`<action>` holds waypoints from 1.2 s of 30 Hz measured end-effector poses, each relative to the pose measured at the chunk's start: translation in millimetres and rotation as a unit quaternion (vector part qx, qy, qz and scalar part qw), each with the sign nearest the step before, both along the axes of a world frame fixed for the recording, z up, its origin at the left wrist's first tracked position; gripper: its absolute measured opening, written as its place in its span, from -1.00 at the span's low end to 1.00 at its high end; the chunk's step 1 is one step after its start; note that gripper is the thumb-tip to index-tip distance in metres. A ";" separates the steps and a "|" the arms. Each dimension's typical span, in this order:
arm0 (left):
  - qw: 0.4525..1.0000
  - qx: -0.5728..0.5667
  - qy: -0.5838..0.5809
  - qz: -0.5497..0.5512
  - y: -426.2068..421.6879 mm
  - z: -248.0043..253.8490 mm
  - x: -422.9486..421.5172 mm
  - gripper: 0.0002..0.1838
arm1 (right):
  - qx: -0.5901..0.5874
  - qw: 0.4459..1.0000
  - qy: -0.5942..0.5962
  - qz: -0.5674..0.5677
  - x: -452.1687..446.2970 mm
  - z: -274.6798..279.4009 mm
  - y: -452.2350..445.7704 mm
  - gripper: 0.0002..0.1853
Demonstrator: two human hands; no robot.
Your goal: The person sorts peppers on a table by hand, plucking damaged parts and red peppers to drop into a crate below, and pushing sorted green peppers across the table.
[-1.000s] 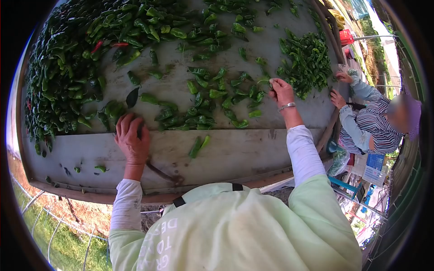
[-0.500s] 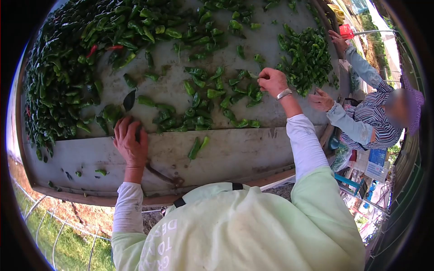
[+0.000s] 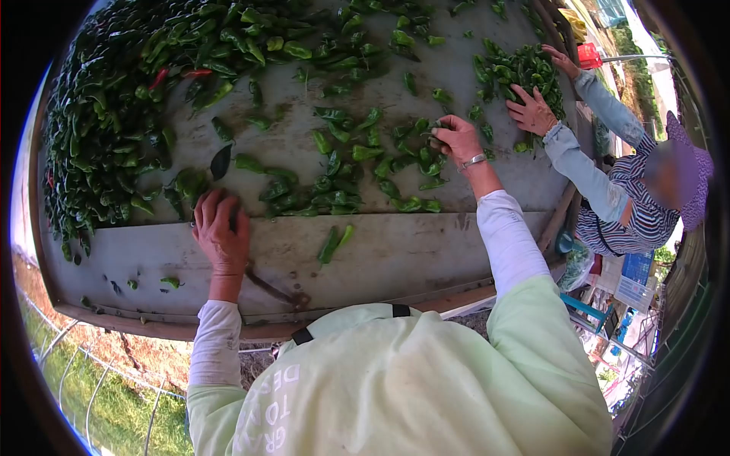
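Observation:
My right hand (image 3: 458,142) is closed in a pinch above a loose group of green peppers (image 3: 366,153). A small green pepper (image 3: 435,126) shows at its fingertips, partly covered by them. On the near strip of the table rests my left hand (image 3: 220,234), its fingers loosely bent and the thumb apart. Its fingertips lie close to a few green peppers (image 3: 190,182) and a dark leaf (image 3: 220,162); nothing shows held in it. Two peppers (image 3: 332,243) lie by themselves on the bare near strip between my hands.
A large heap of green peppers (image 3: 99,129), with a few red ones (image 3: 159,78), covers the table's left side. Across the right end, a co-worker's hands (image 3: 534,112) touch a smaller pepper pile (image 3: 525,70). The wooden table edge (image 3: 266,332) runs before my body.
My right hand has shifted slightly, still pinching. My left hand stays in place. The co-worker's near hand has moved up onto the smaller pile, which is now pushed away from me.

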State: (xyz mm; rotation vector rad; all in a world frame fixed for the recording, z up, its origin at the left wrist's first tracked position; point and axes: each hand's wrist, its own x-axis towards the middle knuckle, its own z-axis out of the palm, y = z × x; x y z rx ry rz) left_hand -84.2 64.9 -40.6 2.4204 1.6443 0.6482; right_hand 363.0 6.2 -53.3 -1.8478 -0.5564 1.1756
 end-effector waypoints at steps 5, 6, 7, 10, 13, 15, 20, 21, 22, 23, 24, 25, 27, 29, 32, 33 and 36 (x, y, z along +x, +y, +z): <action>1.000 -0.007 -0.001 0.003 -1.3 0.0 -0.7 -0.74 | 0.147 0.936 0.314 -0.063 5.3 9.6 -17.7 -0.82; 1.000 -0.005 -0.004 -0.002 -1.3 -1.4 -1.5 -0.74 | 0.180 0.913 0.362 -0.059 3.4 11.3 -17.9 -0.81; 1.000 0.000 -0.008 -0.006 1.3 -2.3 -1.8 -0.74 | 0.215 0.885 0.409 -0.053 2.1 12.8 -13.2 -0.80; 1.000 0.002 0.003 -0.001 1.3 -1.6 -1.6 -0.74 | 0.238 0.882 0.407 -0.012 -11.5 19.2 3.6 -0.78; 1.000 -0.001 0.004 0.004 1.3 0.8 0.0 -0.74 | 0.216 0.888 0.407 0.003 -33.4 36.5 35.0 -0.77; 1.000 -0.002 0.002 0.008 1.3 1.2 0.5 -0.74 | 0.194 0.920 0.341 0.012 -42.6 34.8 61.6 -0.80; 1.000 -0.016 -0.007 0.016 1.3 2.2 0.4 -0.73 | 0.154 0.961 -0.218 0.066 -70.3 20.0 137.0 -0.83; 1.000 -0.017 -0.013 0.014 1.5 3.1 0.7 -0.73 | 0.151 0.924 -0.336 0.102 -74.1 24.2 147.1 -0.82; 1.000 -0.019 -0.018 0.014 1.3 3.7 0.5 -0.73 | 0.146 0.872 -0.447 0.136 -77.7 26.8 154.6 -0.81; 1.000 -0.019 -0.016 0.018 0.8 3.9 -0.1 -0.73 | 0.147 0.872 -0.445 0.139 -79.4 24.5 159.3 -0.81; 0.999 -0.020 -0.018 0.017 0.9 3.5 -0.4 -0.73 | 0.126 0.853 -0.467 0.196 -79.5 21.4 163.1 -0.78; 0.999 -0.021 -0.021 0.016 1.3 3.0 -0.4 -0.73 | 0.104 0.830 -0.487 0.252 -78.8 18.6 165.8 -0.76; 0.999 -0.020 -0.024 0.017 1.9 3.5 -0.9 -0.73 | 0.082 0.822 -0.500 0.260 -75.3 17.9 165.2 -0.74; 0.999 -0.020 -0.026 0.017 1.4 5.3 -0.1 -0.73 | 0.054 0.804 -0.509 0.304 -68.1 23.7 160.3 -0.73; 0.999 -0.019 -0.032 0.020 1.0 7.6 0.4 -0.73 | 0.095 0.835 -0.477 0.256 -74.2 25.4 156.4 -0.73; 0.999 -0.017 -0.036 0.019 0.8 7.4 0.3 -0.73 | 0.141 0.861 -0.442 0.209 -78.9 27.4 154.0 -0.73; 0.999 -0.014 -0.040 0.017 1.3 5.9 1.5 -0.74 | 0.174 0.852 -0.430 0.244 -120.8 44.6 155.8 -0.72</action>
